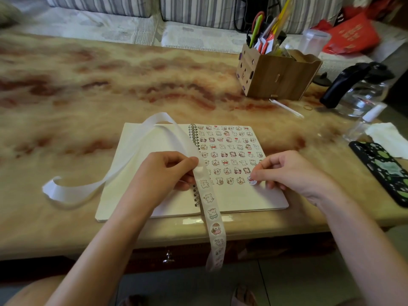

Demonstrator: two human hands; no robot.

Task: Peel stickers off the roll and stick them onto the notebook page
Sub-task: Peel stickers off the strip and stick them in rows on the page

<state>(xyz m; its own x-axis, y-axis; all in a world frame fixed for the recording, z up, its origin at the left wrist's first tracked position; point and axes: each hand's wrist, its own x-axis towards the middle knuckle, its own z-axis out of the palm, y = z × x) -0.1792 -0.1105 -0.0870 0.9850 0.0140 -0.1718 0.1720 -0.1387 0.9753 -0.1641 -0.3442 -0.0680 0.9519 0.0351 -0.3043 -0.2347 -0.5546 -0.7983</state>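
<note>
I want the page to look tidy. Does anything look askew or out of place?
The sticker rows on the notebook page sit straight. Only the strip is untidy: its emptied backing loops over the left page and curls onto the table, and its stickered end dangles off the edge.

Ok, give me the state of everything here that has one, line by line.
Notebook: open, right page mostly filled with stickers, bottom bare.
Sticker strip: pinched by left hand, hanging over the table edge.
Empty backing: peeled, looping across the left page.
Sticker: pinched by right hand at the last row's end.
Wooden organizer: upright, full.
</note>
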